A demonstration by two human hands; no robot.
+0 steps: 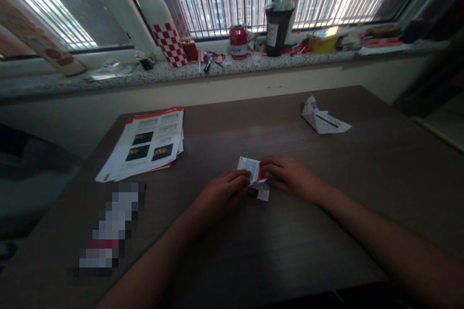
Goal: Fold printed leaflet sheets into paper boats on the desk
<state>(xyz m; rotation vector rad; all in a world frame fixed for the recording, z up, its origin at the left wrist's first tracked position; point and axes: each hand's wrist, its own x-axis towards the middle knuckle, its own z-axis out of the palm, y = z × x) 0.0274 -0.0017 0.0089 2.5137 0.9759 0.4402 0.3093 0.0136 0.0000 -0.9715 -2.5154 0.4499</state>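
A small folded sheet of printed paper (pixel 254 166), white with a red patch, lies on the brown table between my hands. My left hand (pixel 232 187) has its fingers pressed together on the paper's left side and lower edge. From the right, my right hand (pixel 286 176) grips the paper near the red patch with bent fingers; the thumb is partly hidden. A lower flap of the paper sticks out toward me below the fingertips. Farther back on the right stands a folded paper shape (pixel 324 118) with raised points, touched by neither hand.
A stack of printed sheets (pixel 155 140) lies at the table's back left, with a pixelated object (pixel 112 224) nearer me. Behind the table (pixel 224 125), the windowsill (pixel 217 71) holds a checkered white bottle (pixel 159 21), a red can (pixel 238 42), a dark drink cup (pixel 278 29) and clutter.
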